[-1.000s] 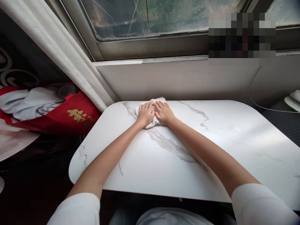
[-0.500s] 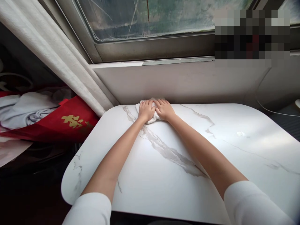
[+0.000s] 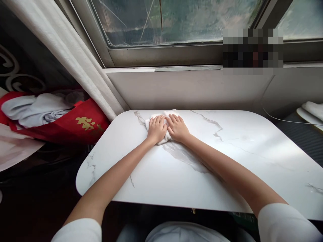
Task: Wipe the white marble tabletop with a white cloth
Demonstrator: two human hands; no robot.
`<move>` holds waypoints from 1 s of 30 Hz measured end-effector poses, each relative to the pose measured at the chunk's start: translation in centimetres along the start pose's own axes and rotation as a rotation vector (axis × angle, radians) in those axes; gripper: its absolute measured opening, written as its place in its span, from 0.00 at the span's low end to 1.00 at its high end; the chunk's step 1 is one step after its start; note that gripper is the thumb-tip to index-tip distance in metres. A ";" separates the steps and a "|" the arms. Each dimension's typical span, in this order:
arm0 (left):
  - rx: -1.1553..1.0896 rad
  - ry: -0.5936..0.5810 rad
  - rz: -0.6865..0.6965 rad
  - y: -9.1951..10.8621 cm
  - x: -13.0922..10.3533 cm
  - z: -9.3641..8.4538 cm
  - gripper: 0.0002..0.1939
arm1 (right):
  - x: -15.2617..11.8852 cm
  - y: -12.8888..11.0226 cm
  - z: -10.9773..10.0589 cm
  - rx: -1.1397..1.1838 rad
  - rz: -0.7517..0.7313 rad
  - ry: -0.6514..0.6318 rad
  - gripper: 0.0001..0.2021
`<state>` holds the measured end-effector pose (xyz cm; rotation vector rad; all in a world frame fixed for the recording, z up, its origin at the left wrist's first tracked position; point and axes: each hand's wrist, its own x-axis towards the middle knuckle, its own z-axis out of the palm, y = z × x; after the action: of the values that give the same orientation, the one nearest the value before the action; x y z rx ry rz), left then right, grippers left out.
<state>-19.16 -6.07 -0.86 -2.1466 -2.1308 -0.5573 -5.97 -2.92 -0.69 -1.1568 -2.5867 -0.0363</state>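
Note:
A white cloth [image 3: 164,138] lies crumpled on the white marbled table [image 3: 151,181], a little in front of its far edge. My left hand [image 3: 156,128] rests palm down on the left part of the cloth, fingers stretched forward. Beside it my right hand [image 3: 178,128] presses flat on the cloth's right part, its fingers slightly spread. The two hands nearly touch at the thumbs. Cloth shows past the fingertips and between the hands; the rest of it is hidden beneath them.
A red bag [image 3: 88,122] with pale clothes stands left of the table, under a white curtain [image 3: 73,57]. Behind the table are a wall [image 3: 176,89] and a window [image 3: 181,23]. A thin cable [image 3: 280,120] runs at the right.
Both hands and the cloth have moved back from the table's far edge, slightly nearer to me. The camera view has shifted, showing more of the near side and my lap.

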 end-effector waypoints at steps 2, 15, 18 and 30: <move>0.014 -0.011 0.023 0.3 -2.2 -0.6 0.22 | -2.0 -1.4 -0.5 -0.009 -0.002 -0.004 0.26; 0.035 0.017 0.168 1.1 -19.2 -6.0 0.25 | -14.9 -11.7 -4.0 -0.054 -0.225 0.074 0.30; 0.036 -0.010 0.147 1.1 -20.4 -6.7 0.25 | -15.4 -12.4 -4.0 -0.027 -0.268 0.086 0.31; 0.003 -0.036 0.025 -2.9 -11.5 -4.8 0.24 | -6.6 -9.7 -0.9 0.073 -0.182 0.020 0.29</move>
<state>-22.71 -18.40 -0.44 -2.1953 -2.1187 -0.5171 -8.66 -14.33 -0.80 -0.8891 -2.6439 0.0059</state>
